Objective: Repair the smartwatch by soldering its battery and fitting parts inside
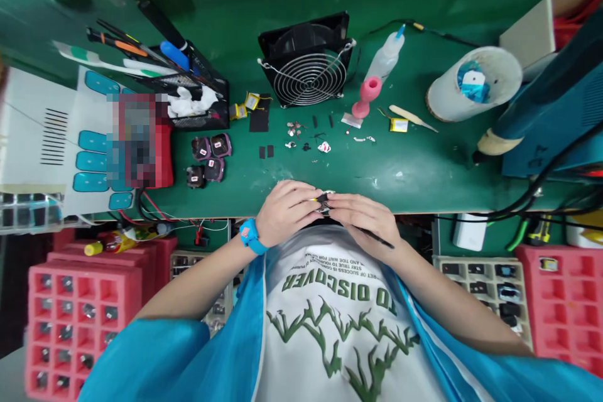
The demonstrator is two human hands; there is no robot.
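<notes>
At the bench's front edge, my left hand [293,208] is closed, its fingertips gripping a small electronic assembly [323,201] with black, white and yellow parts. My right hand [370,221] meets it from the other side, fingers closed at the assembly. A slender dark tool [378,239] lies in the right hand, its end sticking out past the palm; its tip is hidden, so its kind is unclear. Beyond the hands are a small white-and-red part [324,147], a pile of small round metal parts [294,129] and two black pads [266,151].
A fan [308,69] stands at the back, beside a clear bottle [386,56] and a pink stand [365,99]. Dark watch-like cases [211,157] and a red meter [160,151] are left. A white tub [445,94] and blue machine [541,132] are right. Pink foam trays [80,282] sit below.
</notes>
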